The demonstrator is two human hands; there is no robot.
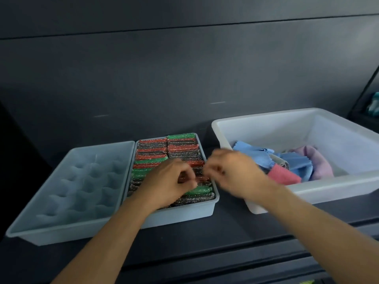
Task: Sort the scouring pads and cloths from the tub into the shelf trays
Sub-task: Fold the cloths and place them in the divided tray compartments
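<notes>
Scouring pads [155,152] packed on edge in pad tray [180,214]; cloths [297,167] in tub [328,189], right of tray. Left hand [170,181] pinches red pad [200,178] over tray's right row; right hand [231,171] blurred, grip cannot be told. Risk: wedging into the full row may pop neighbours out.

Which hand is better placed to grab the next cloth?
Likely the right hand, beside the white plastic tub of blue and pink cloths; the left hand is farther, over the grey tray of pads.
</notes>
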